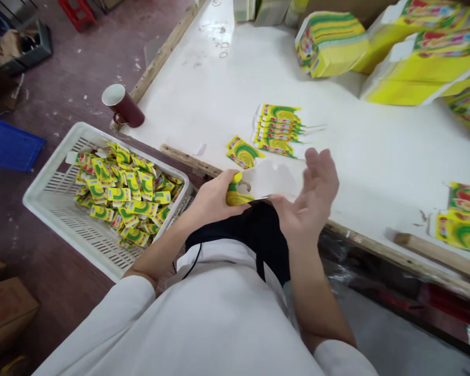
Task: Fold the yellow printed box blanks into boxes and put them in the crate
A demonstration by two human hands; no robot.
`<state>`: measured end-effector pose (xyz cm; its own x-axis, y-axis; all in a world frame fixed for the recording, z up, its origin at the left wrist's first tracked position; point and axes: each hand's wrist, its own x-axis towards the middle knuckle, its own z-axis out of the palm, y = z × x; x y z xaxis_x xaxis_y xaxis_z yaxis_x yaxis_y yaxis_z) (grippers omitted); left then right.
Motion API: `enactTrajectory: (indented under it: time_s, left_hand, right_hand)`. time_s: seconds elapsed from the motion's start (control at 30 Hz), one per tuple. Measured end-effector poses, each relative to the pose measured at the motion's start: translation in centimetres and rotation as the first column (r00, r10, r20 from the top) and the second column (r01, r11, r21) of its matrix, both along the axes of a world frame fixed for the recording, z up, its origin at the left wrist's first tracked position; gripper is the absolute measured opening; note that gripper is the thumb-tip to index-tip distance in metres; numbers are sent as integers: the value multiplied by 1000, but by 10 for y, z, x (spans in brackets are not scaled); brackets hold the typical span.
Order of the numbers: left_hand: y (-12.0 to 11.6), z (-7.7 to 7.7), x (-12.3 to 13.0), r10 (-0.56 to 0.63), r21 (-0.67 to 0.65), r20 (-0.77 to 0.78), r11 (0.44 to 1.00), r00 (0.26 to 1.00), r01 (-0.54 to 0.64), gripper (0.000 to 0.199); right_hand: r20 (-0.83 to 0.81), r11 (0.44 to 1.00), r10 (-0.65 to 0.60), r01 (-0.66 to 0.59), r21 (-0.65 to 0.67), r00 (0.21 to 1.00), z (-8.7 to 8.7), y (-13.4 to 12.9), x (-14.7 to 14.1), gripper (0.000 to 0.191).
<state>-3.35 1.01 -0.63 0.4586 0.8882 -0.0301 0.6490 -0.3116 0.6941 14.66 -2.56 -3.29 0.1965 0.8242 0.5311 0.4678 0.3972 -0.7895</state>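
Observation:
At the table's front edge, my left hand (215,197) is wrapped round one end of a yellow-green carton (235,192), whose white inner side faces up. My right hand (311,196) is on the carton's other side, fingers raised and apart, the thumb by the white flap, which is blurred. Just beyond my hands a small row of flat yellow-green cartons (278,130) lies overlapping on the white table (203,99), with a single carton (243,152) to its left.
A white basket (50,209) full of small cartons (119,194) stands to the left. A dark red mug (129,109) is at the table's left corner. Stacked yellow cartons (332,44) fill the back right; more (462,230) lie at the right by a wooden strip (438,253).

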Motion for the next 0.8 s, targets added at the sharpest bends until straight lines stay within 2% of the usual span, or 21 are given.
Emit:
enactTrajectory:
  time_s: [0.03, 0.07, 0.13, 0.2, 0.23, 0.33, 0.43, 0.53, 0.6, 0.67, 0.73, 0.8]
  left_hand:
    - [-3, -4, 2, -12, 26, 26, 1000, 1000, 12, 65]
    - [-6, -8, 5, -41, 59, 52, 998, 998, 38, 66]
    - [-10, -14, 8, -111, 134, 87, 986, 990, 98, 70]
    - [-11, -18, 9, -149, 215, 93, 968, 984, 127, 73]
    - [-12, -19, 9, -151, 254, 87, 959, 985, 125, 72]
    - [-10, -19, 7, -142, 325, 51, 938, 989, 118, 60]
    - [-8, -20, 7, -116, 277, 77, 957, 990, 91, 57]
    - [-5, -25, 8, -82, 133, 210, 990, 974, 54, 72]
    - [-3, -30, 9, -37, 66, 287, 998, 957, 19, 81]
    - [-2, -34, 9, 17, 36, 313, 999, 950, -30, 82]
    - [-2, -34, 8, 58, 16, 308, 998, 949, -66, 77]
    - [-2, -31, 7, 77, -12, 294, 997, 953, -77, 72]
  right_hand:
    - [-115, 997, 21, -30, -72, 993, -3, 0, -2, 74]
    - [-225, 982, 74, -110, -153, 972, -6, 1, -4, 70]
    - [-410, 906, 178, -311, -286, 895, -11, 3, -8, 57]
    - [-514, 837, 207, -424, -348, 832, -15, 6, -11, 47]
    - [-540, 830, 192, -429, -357, 820, -15, 7, -12, 45]
    - [-559, 866, 120, -362, -345, 820, -16, 7, -14, 51]
    - [-525, 907, 140, -322, -273, 840, -16, 4, -15, 62]
    - [-337, 908, 309, -382, -175, 889, -14, 1, -13, 74]
    - [-97, 888, 409, -420, -186, 907, -11, 1, -10, 64]
    - [73, 880, 450, -428, -208, 890, -7, 2, -6, 44]
    - [118, 874, 469, -440, -207, 875, -5, 5, -1, 33]
    - [127, 844, 519, -483, -233, 845, -2, 7, 5, 28]
